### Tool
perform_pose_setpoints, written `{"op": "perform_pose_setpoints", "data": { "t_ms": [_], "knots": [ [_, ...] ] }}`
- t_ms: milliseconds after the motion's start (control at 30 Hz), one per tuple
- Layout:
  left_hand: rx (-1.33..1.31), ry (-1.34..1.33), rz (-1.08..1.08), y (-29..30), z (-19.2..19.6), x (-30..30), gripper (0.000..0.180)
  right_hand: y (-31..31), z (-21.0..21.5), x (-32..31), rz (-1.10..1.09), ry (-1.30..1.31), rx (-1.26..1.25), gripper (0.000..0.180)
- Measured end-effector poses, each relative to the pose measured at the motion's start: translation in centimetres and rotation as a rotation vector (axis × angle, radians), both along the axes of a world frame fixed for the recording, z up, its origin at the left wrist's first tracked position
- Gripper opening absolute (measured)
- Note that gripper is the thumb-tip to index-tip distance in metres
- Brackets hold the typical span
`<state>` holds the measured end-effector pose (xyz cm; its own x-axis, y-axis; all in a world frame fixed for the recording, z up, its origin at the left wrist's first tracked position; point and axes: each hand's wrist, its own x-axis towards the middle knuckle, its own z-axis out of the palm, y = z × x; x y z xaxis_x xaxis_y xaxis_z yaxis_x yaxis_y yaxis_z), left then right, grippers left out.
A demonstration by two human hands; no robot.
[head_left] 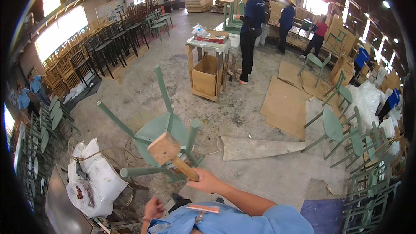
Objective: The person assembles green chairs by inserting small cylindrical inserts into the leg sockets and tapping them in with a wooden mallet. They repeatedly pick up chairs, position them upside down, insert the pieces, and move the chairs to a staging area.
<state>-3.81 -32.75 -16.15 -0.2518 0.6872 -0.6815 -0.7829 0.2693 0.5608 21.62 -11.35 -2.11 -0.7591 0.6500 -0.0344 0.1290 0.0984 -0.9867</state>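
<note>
My right hand [204, 181] is closed round the handle of a wooden mallet [164, 148]. The mallet's blocky head hangs over an upturned green chair [149, 133], hiding part of its underside. The chair's round legs point up and outward, and I cannot tell whether the mallet touches it. Low in the view, my left hand [154, 209] is held near my body with its fingers curled. Whatever it may hold is hidden. Left of the chair, a white padded surface [100, 164] carries a power tool [81, 171] and a clear bag of small brown pieces [81, 193].
A hose [130, 154] curls beside the chair. Ahead stands a wooden stand [207, 45] with a cardboard box [205, 76] inside. Flat cardboard [286, 108] covers floor on the right, near more green chairs [331, 125]. Black stools [115, 45] line the left. Co-workers [252, 26] stand farther back.
</note>
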Motion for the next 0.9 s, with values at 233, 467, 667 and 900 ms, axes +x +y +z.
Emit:
{"op": "perform_pose_setpoints", "data": {
  "t_ms": [233,467,667,900],
  "knots": [
    [0.302,0.352,-0.322,16.7,11.4,13.6,0.018,1.5,-0.2,1.6,-0.137,-0.063,0.419,0.026],
    [0.346,0.138,-0.346,19.3,12.4,16.2,0.015,2.0,2.2,5.5,-0.253,-0.132,0.391,0.021],
    [0.490,0.571,-0.363,18.2,14.7,15.7,0.017,2.1,4.1,6.3,-0.462,0.039,0.119,0.019],
    [0.748,1.208,-0.435,17.6,18.4,15.8,0.024,2.2,5.5,6.0,-0.450,0.407,-0.587,0.018]
  ]
}}
